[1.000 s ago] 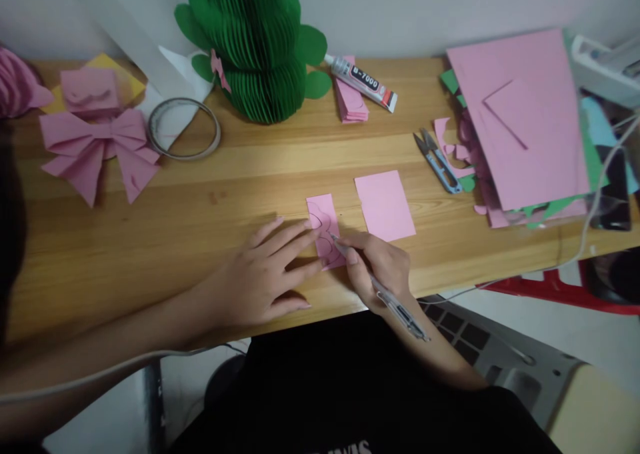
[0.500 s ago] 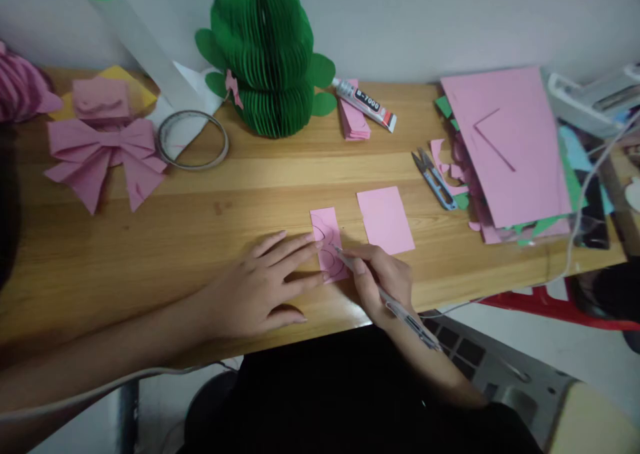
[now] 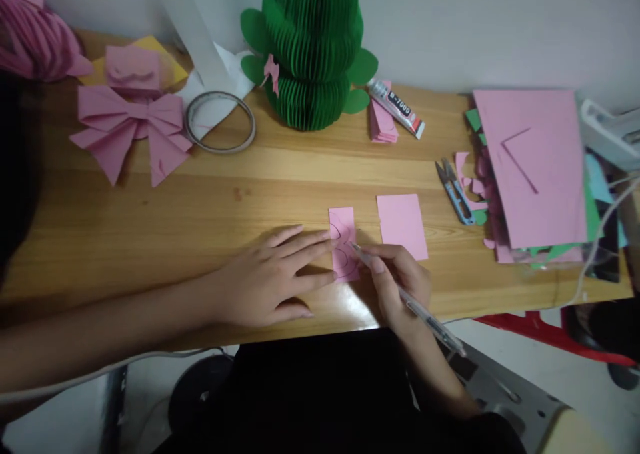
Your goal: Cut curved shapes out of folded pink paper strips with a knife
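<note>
A small folded pink paper (image 3: 343, 237) with curved pen lines lies near the front edge of the wooden table (image 3: 200, 207). My left hand (image 3: 273, 277) lies flat beside it, fingers stretched out, fingertips pressing its left edge. My right hand (image 3: 397, 281) grips a clear pen (image 3: 415, 304) whose tip touches the paper's right side. A blank pink rectangle (image 3: 403, 226) lies just to the right of it.
A green honeycomb paper tree (image 3: 310, 47) stands at the back, with a glue tube (image 3: 397, 107) and pink strips (image 3: 383, 121) beside it. Thread snips (image 3: 455, 191) and a pile of pink and green sheets (image 3: 535, 167) are at right. A tape ring (image 3: 220, 122) and pink bow (image 3: 131, 131) are at left.
The view has shifted, so everything sits further right and lower in the picture. The pen tip has moved slightly along the drawn line; my left hand stays pressed on the paper.
</note>
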`<state>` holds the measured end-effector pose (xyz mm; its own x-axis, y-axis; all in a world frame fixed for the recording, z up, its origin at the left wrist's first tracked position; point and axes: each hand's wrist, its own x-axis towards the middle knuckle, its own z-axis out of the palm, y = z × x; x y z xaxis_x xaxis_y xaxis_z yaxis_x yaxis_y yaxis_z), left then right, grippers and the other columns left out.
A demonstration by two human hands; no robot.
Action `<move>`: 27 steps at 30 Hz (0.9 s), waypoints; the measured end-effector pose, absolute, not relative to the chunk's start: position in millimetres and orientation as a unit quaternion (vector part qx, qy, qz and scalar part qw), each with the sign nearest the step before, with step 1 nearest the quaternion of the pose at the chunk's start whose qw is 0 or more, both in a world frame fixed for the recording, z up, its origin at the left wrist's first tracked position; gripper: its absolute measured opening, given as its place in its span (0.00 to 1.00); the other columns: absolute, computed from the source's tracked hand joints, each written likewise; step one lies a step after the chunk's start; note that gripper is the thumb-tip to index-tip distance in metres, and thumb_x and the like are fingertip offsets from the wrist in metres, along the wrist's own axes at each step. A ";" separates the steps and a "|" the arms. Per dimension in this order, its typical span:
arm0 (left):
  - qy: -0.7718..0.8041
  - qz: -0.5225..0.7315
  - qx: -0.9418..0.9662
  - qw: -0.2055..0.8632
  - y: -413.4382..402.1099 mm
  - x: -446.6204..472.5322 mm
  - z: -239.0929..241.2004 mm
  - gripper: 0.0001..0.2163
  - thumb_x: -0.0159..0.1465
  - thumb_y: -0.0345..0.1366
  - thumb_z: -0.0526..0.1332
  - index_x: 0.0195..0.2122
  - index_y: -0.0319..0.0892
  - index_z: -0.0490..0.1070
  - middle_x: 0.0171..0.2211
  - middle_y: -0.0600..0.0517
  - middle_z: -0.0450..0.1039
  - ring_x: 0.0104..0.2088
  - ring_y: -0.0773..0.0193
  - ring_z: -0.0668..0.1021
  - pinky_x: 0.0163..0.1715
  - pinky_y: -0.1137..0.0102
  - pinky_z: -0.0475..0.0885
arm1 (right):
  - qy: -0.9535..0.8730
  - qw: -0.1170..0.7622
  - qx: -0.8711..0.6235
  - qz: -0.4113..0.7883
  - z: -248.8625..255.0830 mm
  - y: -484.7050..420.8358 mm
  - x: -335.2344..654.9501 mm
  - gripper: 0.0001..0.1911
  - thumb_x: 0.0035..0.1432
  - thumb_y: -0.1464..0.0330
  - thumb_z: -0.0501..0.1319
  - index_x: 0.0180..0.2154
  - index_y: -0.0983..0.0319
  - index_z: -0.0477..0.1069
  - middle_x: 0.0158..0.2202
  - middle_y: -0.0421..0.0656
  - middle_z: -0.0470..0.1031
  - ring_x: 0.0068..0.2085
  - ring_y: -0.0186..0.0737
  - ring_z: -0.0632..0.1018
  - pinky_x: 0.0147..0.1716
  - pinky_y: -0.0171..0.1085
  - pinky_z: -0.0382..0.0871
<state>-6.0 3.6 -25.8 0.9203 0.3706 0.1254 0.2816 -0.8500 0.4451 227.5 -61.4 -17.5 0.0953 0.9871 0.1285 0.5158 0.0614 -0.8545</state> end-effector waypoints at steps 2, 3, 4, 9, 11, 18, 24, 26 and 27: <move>0.170 0.102 0.956 0.216 3.6 -6.0 -25.9 0.21 0.70 0.49 0.57 0.60 0.48 0.70 0.65 0.40 0.63 0.67 0.47 0.63 0.65 0.51 0.54 | -0.559 0.442 -0.614 0.339 -15.4 -58.1 225.7 0.05 0.61 0.67 0.63 0.39 0.58 0.76 0.30 0.38 0.80 0.28 0.34 0.79 0.27 0.33 0.73; 0.170 0.100 0.956 0.217 3.5 -5.9 -25.8 0.20 0.70 0.49 0.57 0.60 0.48 0.71 0.65 0.40 0.63 0.67 0.47 0.62 0.65 0.50 0.54 | -0.536 0.463 -0.611 0.354 -14.8 -56.3 224.3 0.04 0.61 0.67 0.63 0.38 0.58 0.76 0.29 0.38 0.80 0.28 0.34 0.79 0.26 0.33 0.72; 0.170 0.097 0.956 0.217 3.5 -5.8 -25.5 0.20 0.70 0.48 0.57 0.60 0.48 0.71 0.65 0.39 0.63 0.67 0.47 0.62 0.65 0.50 0.54 | -0.518 0.478 -0.608 0.365 -14.6 -54.3 222.6 0.05 0.62 0.66 0.61 0.35 0.58 0.76 0.28 0.38 0.79 0.28 0.33 0.78 0.26 0.33 0.71; 0.171 0.101 0.954 0.223 3.2 -5.6 -24.5 0.20 0.70 0.48 0.58 0.60 0.49 0.70 0.66 0.41 0.62 0.67 0.48 0.62 0.65 0.50 0.54 | -0.510 0.460 -0.640 0.346 -16.3 -45.1 211.3 0.10 0.59 0.72 0.57 0.31 0.60 0.76 0.25 0.37 0.78 0.25 0.32 0.76 0.23 0.32 0.69; 0.172 0.106 0.953 0.225 3.3 -5.8 -24.4 0.20 0.70 0.48 0.58 0.60 0.49 0.70 0.66 0.42 0.62 0.67 0.47 0.63 0.65 0.50 0.55 | -0.528 0.451 -0.647 0.317 -16.2 -42.6 207.3 0.10 0.54 0.74 0.56 0.28 0.60 0.75 0.22 0.36 0.77 0.22 0.31 0.74 0.22 0.31 0.68; 0.171 0.098 0.954 0.226 3.8 -5.4 -22.4 0.19 0.70 0.47 0.58 0.60 0.49 0.71 0.65 0.40 0.63 0.67 0.46 0.63 0.65 0.48 0.56 | -0.587 0.432 -0.618 0.295 -17.2 -42.2 206.7 0.10 0.56 0.74 0.56 0.29 0.60 0.74 0.26 0.36 0.80 0.24 0.31 0.78 0.24 0.30 0.71; 0.171 0.099 0.953 0.228 3.8 -5.0 -22.4 0.19 0.70 0.47 0.58 0.60 0.48 0.71 0.65 0.39 0.63 0.67 0.45 0.63 0.64 0.48 0.57 | -0.586 0.429 -0.612 0.311 -20.4 -42.5 206.8 0.09 0.58 0.74 0.57 0.30 0.59 0.74 0.25 0.36 0.80 0.24 0.32 0.79 0.24 0.31 0.72; 0.172 0.100 0.953 0.229 3.6 -5.0 -22.7 0.19 0.70 0.46 0.58 0.60 0.48 0.71 0.65 0.39 0.63 0.67 0.45 0.64 0.64 0.48 0.57 | -0.586 0.423 -0.617 0.314 -19.9 -42.0 206.3 0.09 0.58 0.73 0.57 0.30 0.59 0.74 0.24 0.36 0.79 0.25 0.33 0.79 0.24 0.31 0.73; 0.173 0.099 0.953 0.230 3.6 -5.0 -22.7 0.19 0.70 0.46 0.58 0.60 0.48 0.71 0.65 0.39 0.63 0.67 0.45 0.64 0.64 0.48 0.57 | -0.586 0.420 -0.618 0.313 -19.5 -41.8 206.2 0.09 0.58 0.73 0.57 0.30 0.59 0.75 0.24 0.36 0.79 0.24 0.33 0.79 0.24 0.32 0.73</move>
<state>-5.0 3.6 -22.7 0.9207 0.3746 0.1097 0.2833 -0.8345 0.4726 206.2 -41.8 -19.5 0.1176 0.9875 0.1046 0.4611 0.0390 -0.8865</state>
